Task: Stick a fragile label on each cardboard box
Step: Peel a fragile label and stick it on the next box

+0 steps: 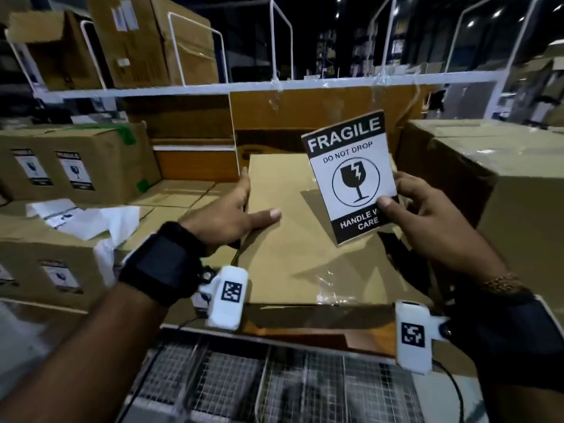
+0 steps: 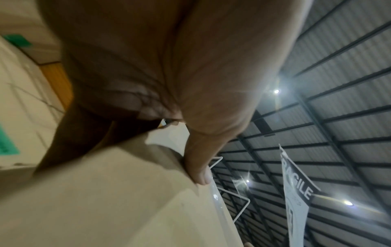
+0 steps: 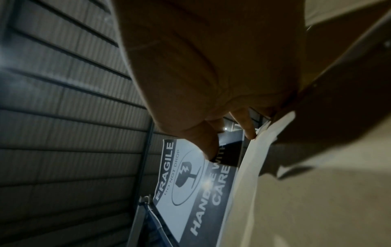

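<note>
- The fragile label (image 1: pixel 351 175) is a black and white sheet reading FRAGILE, DO NOT DROP and HANDLE WITH CARE around a broken-glass sign. It stands upright in the air, tilted a little, above the right half of the cardboard box (image 1: pixel 293 248), printed face toward the head camera.
- The right hand (image 1: pixel 427 218) pinches the label by its lower right edge: the thumb lies on the printed face over part of the bottom band, the fingers curl behind the sheet. The right wrist view shows the same pinch, thumb on the print, and the label (image 3: pixel 190 192) hanging free of the box below it.
- The cardboard box lies flat in the middle of the bench with its plain brown top up; no label is on that top. A strip of clear tape shines near its front edge.
- The left hand (image 1: pixel 232 212) rests on the box's left edge, fingers straight along the side and thumb stretched flat across the top. It holds nothing. The left wrist view shows the thumb (image 2: pixel 198 167) pressed on the cardboard.
- Both wrists wear black straps with white camera units (image 1: pixel 227 297) that carry square black-and-white markers.
- To the left sit labelled boxes (image 1: pixel 70 166), each showing fragile stickers on the side that faces the camera.
- Crumpled white backing paper (image 1: pixel 88 221) lies on the boxes just left of the left wrist.
- To the right stands a large brown box (image 1: pixel 500 184), near the right hand.
- A white rack shelf (image 1: pixel 213 87) runs above, with more cartons on its left part.
</note>
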`<state>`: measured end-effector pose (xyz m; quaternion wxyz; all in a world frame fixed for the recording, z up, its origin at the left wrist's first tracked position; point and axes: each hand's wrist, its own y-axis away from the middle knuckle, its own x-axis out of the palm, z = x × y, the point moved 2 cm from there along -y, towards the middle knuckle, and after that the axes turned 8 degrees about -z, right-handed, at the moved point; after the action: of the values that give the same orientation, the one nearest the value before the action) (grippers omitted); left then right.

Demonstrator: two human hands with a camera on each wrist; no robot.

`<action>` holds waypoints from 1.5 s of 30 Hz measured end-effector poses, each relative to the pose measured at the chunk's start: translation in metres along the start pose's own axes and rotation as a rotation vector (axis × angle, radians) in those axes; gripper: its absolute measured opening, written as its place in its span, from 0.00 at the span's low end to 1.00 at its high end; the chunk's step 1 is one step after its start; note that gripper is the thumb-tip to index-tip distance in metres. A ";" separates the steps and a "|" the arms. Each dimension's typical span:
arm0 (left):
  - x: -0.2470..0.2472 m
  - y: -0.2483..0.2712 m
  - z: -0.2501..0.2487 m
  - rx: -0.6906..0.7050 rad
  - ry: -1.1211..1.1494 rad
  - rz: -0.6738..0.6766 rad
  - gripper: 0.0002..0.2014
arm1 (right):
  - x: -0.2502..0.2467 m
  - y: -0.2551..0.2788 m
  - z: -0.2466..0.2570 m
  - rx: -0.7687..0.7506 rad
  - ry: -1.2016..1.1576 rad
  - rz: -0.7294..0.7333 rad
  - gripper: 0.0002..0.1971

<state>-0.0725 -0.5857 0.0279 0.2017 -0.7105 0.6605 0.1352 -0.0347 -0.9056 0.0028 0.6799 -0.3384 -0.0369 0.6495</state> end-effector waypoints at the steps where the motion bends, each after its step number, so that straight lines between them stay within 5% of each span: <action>1: 0.008 0.003 0.010 -0.028 0.011 0.022 0.53 | 0.000 0.008 -0.006 0.019 0.000 0.003 0.18; 6: 0.039 0.009 0.067 -0.104 0.022 0.061 0.59 | 0.027 0.023 -0.056 0.135 -0.172 0.076 0.16; 15: 0.079 -0.023 0.120 -0.150 -0.107 -0.038 0.51 | 0.080 -0.023 -0.120 0.367 -0.469 0.190 0.12; 21: 0.106 -0.043 0.147 -0.313 -0.193 0.044 0.52 | 0.091 -0.038 -0.141 0.506 -0.545 0.213 0.11; 27: 0.114 -0.063 0.142 -0.306 -0.477 0.092 0.50 | 0.095 -0.045 -0.164 0.562 -0.418 0.123 0.13; 31: 0.112 -0.084 0.111 -0.194 -0.673 0.029 0.38 | 0.086 -0.040 -0.180 0.563 -0.113 0.080 0.17; 38: 0.135 -0.126 0.060 -0.058 -0.449 0.014 0.28 | 0.073 -0.023 -0.196 0.640 0.018 0.024 0.19; 45: 0.159 -0.169 0.067 -0.119 -0.367 -0.012 0.11 | 0.071 -0.020 -0.193 0.643 0.058 0.080 0.19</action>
<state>0.1147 -0.6870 -0.0861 0.2772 -0.6884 0.5992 0.3003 0.0875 -0.9191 -0.1627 0.7267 -0.1259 0.2027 0.6442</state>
